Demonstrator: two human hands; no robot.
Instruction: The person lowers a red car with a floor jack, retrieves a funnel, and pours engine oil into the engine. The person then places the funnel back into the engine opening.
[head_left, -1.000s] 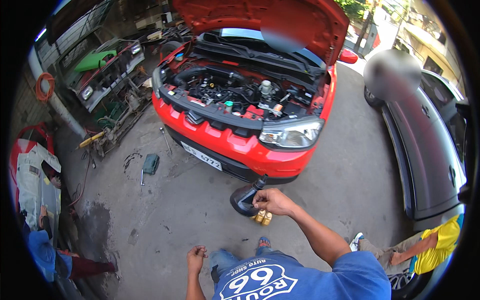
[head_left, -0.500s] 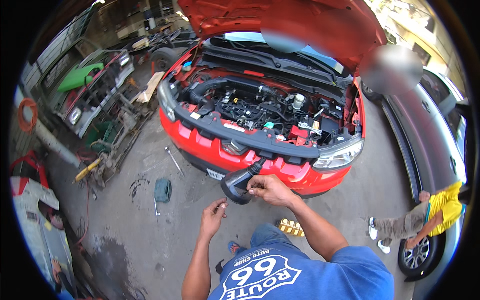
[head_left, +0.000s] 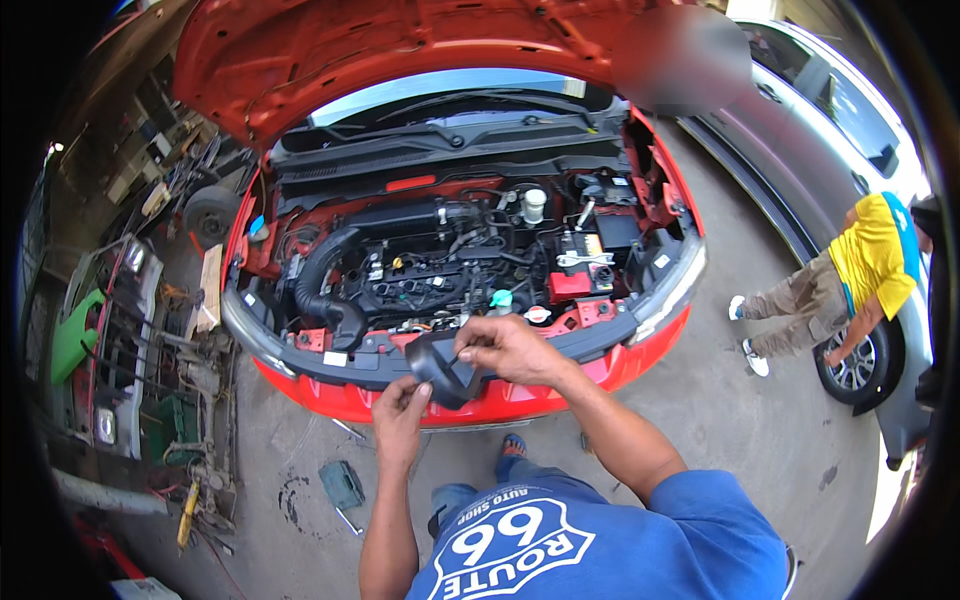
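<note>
A black funnel (head_left: 428, 366) is held tilted just in front of the open engine bay (head_left: 420, 275) of a red car (head_left: 345, 402). My left hand (head_left: 400, 412) pinches the near left part of its wide rim between thumb and fingers. From the other side, my right hand (head_left: 508, 348) is closed on the funnel, fingers bent at its edge. The spout is mostly hidden from here. Just beyond my right hand, a teal-green cap (head_left: 501, 299) shows in the engine bay.
A raised red hood (head_left: 400, 50) hangs over the engine. To the left lie car parts and a loose tire (head_left: 210, 214). A dark green case (head_left: 342, 484) rests on the floor. At right, a person in yellow (head_left: 872, 255) bends by a silver car's wheel (head_left: 853, 368).
I have stepped closer to the car, and the funnel is now at its front edge. My left hand, apart from the funnel before, has taken hold of its rim.
</note>
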